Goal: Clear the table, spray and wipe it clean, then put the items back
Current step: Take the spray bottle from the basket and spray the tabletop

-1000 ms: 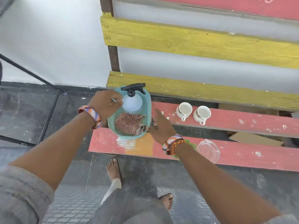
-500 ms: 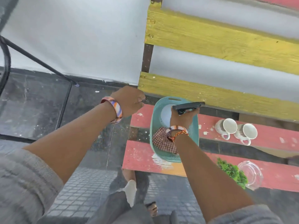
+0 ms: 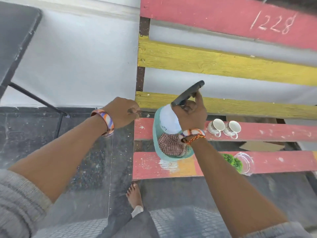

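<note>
Head view, the only one I had: right hand (image 3: 190, 115) gripped the spray bottle (image 3: 169, 121) by its black trigger head (image 3: 187, 95), fingers curled round the neck. The bottle's white body sat tilted above the teal basket (image 3: 157, 143), I judged to free it for spraying. Checked cloth (image 3: 171, 145) lay in the basket, handy for wiping. Left hand (image 3: 122, 111) hung off the bench end, fingers loosely curled, holding nothing. Two cups (image 3: 223, 128) stood side by side on the rear red slat (image 3: 274, 132); glass bowl (image 3: 245, 163) and greens (image 3: 232, 160) on the front slat, not yet cleared. Only readable writing: "1228" (image 3: 272, 24) chalked on the top red board.
</note>
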Demonstrator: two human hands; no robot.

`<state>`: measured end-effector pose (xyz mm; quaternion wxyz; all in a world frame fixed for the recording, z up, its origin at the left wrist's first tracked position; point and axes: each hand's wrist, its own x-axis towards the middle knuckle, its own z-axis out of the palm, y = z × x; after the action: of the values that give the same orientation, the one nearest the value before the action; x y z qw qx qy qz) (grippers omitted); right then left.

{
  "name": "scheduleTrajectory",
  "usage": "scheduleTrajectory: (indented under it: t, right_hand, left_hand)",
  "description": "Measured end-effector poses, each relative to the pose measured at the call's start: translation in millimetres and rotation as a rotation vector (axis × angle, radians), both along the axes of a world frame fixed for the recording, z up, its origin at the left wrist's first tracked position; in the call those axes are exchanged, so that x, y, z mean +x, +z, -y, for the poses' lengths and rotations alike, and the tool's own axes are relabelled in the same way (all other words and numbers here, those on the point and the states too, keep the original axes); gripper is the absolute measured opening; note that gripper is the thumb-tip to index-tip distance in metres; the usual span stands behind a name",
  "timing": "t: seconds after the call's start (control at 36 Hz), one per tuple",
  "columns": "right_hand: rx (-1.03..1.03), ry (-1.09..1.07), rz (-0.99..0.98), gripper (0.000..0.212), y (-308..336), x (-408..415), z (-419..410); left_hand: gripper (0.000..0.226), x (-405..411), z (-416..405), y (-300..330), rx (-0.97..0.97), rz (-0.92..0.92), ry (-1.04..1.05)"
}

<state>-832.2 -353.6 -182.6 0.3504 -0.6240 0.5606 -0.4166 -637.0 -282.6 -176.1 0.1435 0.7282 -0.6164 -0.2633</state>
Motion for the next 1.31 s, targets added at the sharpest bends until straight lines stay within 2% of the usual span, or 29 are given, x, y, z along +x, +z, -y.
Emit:
scheduleTrajectory:
  t: [0.14,0.22,0.28,0.42,0.53,0.69,0.75,0.86,0.97,1.03,1.17,1.31]
  right_hand:
    - [-0.037,-0.045,0.273,0.065,46,20,-48]
    - [-0.042,0.005,0.395,0.038,68,39,-81]
    - [-0.027,0.054,0.455,0.028,78,53,-101]
    - [0.124,0.209,0.448,0.016,100,93,-150]
    - [0.262,0.286,0.447,0.027,114,133,-180]
    - [0.349,0.435,0.593,0.011,128,207,-212]
    - [0.335,0.495,0.596,0.008,137,230,-220]
    - [0.383,0.51,0.537,0.022,147,294,-233]
    - [0.529,0.43,0.479,0.014,145,352,-226]
    - [0.582,0.383,0.474,0.017,140,375,-221]
    - [0.485,0.251,0.378,0.026,132,408,-210]
    - [0.454,0.142,0.359,0.014,128,414,-196]
  left_hand:
    - [0.024,9,-49,34,-0.122,-0.04,0.037]
    - [0.025,20,-84,50,-0.17,-0.053,0.087]
    - [0.025,27,-103,57,-0.177,-0.045,0.099]
    - [0.025,60,-153,76,-0.177,-0.03,0.139]
    - [0.024,105,-188,87,-0.199,-0.004,0.215]
    - [0.025,193,-241,87,-0.228,0.064,0.356]
    - [0.027,216,-255,80,-0.205,0.091,0.385]
    - [0.031,276,-286,69,-0.176,0.127,0.426]
    - [0.048,342,-304,63,-0.076,0.206,0.439]
    - [0.048,370,-307,61,-0.027,0.262,0.428]
    - [0.046,414,-303,57,0.014,0.328,0.386]
    - [0.046,438,-291,54,0.039,0.365,0.353]
